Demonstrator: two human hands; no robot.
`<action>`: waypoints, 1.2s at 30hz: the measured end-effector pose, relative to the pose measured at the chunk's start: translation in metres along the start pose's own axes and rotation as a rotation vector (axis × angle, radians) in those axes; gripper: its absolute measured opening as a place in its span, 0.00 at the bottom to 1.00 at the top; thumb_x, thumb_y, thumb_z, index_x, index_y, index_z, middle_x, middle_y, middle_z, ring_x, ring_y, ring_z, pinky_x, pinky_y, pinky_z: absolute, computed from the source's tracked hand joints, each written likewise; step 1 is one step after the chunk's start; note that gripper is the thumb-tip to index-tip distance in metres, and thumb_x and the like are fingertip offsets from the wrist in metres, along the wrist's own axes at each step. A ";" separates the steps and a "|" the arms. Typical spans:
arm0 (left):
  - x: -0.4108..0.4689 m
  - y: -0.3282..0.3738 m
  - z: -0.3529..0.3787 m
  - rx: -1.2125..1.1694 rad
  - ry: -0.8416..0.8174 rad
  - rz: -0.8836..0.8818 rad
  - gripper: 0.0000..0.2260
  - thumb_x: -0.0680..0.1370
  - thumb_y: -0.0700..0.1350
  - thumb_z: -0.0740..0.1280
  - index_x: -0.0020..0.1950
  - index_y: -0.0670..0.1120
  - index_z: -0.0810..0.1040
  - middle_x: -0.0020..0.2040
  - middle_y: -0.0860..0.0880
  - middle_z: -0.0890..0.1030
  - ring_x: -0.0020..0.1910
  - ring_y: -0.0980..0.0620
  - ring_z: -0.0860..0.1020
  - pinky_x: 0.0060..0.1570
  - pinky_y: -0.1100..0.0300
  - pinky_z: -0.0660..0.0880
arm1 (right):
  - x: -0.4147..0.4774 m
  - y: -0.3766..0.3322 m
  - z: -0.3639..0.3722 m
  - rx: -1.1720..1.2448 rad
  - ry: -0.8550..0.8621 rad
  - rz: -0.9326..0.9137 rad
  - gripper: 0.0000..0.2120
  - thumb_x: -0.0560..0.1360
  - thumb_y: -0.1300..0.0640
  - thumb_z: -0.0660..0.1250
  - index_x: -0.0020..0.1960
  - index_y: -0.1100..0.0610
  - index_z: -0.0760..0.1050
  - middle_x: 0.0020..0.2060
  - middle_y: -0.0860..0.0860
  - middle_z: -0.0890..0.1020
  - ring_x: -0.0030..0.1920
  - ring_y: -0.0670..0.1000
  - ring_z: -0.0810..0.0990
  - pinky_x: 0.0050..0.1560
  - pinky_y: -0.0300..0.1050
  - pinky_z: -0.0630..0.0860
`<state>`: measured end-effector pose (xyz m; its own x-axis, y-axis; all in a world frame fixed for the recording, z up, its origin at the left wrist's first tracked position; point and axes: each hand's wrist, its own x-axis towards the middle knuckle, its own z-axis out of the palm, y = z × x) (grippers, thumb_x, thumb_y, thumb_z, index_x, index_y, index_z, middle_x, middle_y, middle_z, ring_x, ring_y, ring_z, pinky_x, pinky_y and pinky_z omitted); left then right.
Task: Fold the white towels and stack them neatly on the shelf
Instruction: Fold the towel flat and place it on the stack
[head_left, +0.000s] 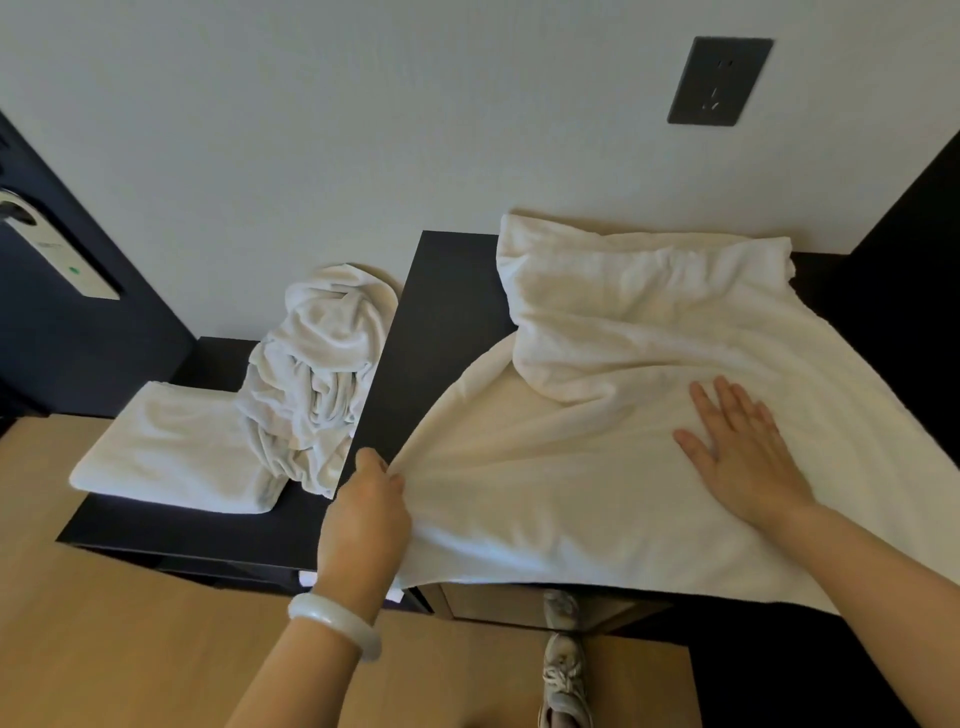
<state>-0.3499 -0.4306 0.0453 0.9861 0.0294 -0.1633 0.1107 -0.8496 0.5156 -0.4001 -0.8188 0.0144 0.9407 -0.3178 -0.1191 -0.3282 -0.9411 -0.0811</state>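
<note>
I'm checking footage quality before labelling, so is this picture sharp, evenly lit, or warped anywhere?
Head view: soft, even light, no glare; the spread towel keeps its creases, not blown out. Head view: wide-angle warp leans the wall outlet and splays the edges of the dark shelf top. Head view: slightly soft overall, yet the left hand and right hand show no motion smear.

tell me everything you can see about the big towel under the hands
The towel is white, soft terry-looking cloth, spread wrinkled over the dark cabinet top. Its far end is bunched up against the wall; its near edge hangs over the front. The left hand pinches its left edge, creases fanning out from there; the right hand lies flat on it, fingers straight.
</note>
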 end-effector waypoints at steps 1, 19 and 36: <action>-0.005 0.002 0.002 0.075 0.096 0.072 0.09 0.79 0.45 0.65 0.55 0.43 0.70 0.48 0.46 0.75 0.43 0.46 0.73 0.44 0.51 0.72 | 0.000 0.000 -0.001 -0.007 -0.002 0.004 0.41 0.72 0.29 0.32 0.80 0.48 0.39 0.80 0.51 0.42 0.79 0.49 0.39 0.77 0.47 0.36; -0.034 0.004 0.047 -0.008 -0.048 0.603 0.21 0.71 0.48 0.75 0.61 0.55 0.74 0.59 0.58 0.69 0.59 0.56 0.66 0.59 0.62 0.63 | -0.016 -0.083 0.015 0.061 0.043 0.027 0.34 0.80 0.37 0.38 0.81 0.54 0.42 0.80 0.50 0.44 0.79 0.48 0.41 0.78 0.51 0.37; 0.054 0.087 0.014 0.079 0.077 0.300 0.22 0.81 0.49 0.63 0.73 0.45 0.64 0.71 0.46 0.68 0.69 0.45 0.67 0.66 0.49 0.65 | -0.031 -0.088 0.015 0.010 0.041 0.017 0.44 0.70 0.32 0.27 0.80 0.53 0.41 0.80 0.49 0.44 0.79 0.48 0.41 0.78 0.51 0.37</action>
<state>-0.2891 -0.5105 0.0696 0.9802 -0.1911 0.0516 -0.1930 -0.8646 0.4640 -0.4015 -0.7249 0.0106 0.9376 -0.3384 -0.0798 -0.3449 -0.9344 -0.0889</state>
